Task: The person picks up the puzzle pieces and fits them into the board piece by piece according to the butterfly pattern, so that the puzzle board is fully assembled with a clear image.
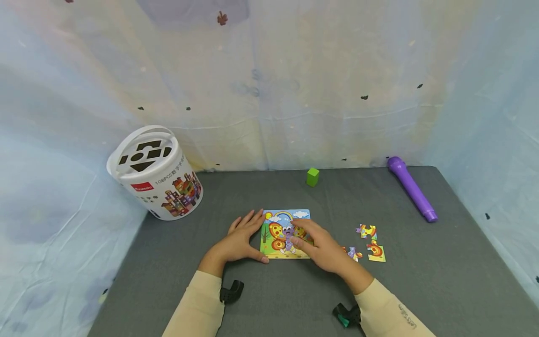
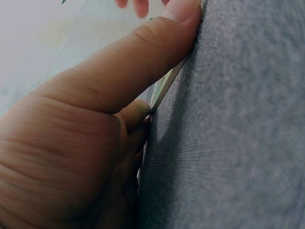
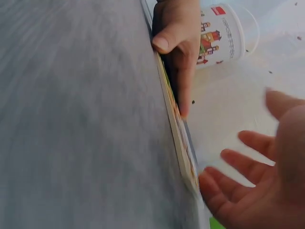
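Observation:
A butterfly puzzle board [image 1: 288, 251], printed with a rainbow and sun, lies flat on the grey table. My left hand [image 1: 241, 238] rests along its left side, fingers spread toward the far left corner and thumb at the near edge. In the left wrist view the thumb [image 2: 138, 52] lies straight against the board's edge. Over the board's right part is my right hand [image 1: 322, 246], fingers apart and slightly bent, with nothing gripped. The right wrist view shows that hand [image 3: 257, 186] raised, one fingertip right at the board's corner. It hides part of the right wing.
Right of the board lie loose puzzle pieces: one upper [image 1: 368, 231], one lower [image 1: 376, 252], and one partly behind the right hand [image 1: 353, 253]. A green block [image 1: 312, 177] stands behind. A purple microphone [image 1: 412, 189] lies far right; a white block bucket [image 1: 157, 175] stands at left.

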A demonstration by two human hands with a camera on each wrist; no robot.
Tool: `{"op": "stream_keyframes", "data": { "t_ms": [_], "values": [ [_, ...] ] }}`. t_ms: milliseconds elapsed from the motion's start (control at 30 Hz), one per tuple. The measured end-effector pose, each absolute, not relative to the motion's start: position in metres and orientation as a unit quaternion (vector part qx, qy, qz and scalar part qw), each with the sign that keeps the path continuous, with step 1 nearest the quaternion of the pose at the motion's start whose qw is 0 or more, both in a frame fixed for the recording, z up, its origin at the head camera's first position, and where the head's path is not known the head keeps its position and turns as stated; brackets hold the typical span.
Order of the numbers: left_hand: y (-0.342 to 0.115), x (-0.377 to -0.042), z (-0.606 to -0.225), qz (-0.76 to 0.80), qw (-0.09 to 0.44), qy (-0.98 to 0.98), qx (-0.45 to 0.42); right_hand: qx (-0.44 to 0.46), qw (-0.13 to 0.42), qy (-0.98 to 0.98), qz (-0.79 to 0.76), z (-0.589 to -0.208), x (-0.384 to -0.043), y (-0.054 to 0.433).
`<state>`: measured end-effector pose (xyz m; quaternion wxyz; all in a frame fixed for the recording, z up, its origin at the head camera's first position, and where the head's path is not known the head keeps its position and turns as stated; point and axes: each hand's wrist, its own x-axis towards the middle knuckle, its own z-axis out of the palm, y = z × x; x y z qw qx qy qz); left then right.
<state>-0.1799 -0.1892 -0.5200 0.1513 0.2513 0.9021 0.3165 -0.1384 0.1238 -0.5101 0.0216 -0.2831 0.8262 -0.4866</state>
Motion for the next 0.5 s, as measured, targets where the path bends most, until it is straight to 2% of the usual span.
{"op": "stream_keyframes", "data": {
  "t_ms": [233, 500],
  "values": [
    [-0.189, -0.18, -0.519, 0.316, 0.154, 0.902, 0.249, -0.266, 0.015, 0.75, -0.605, -0.508, -0.139, 0.159],
    [-0.189, -0.18, -0.519, 0.306, 0.157, 0.907, 0.244, -0.236, 0.001, 0.713, -0.66, -0.504, -0.14, 0.215]
  ]
}}
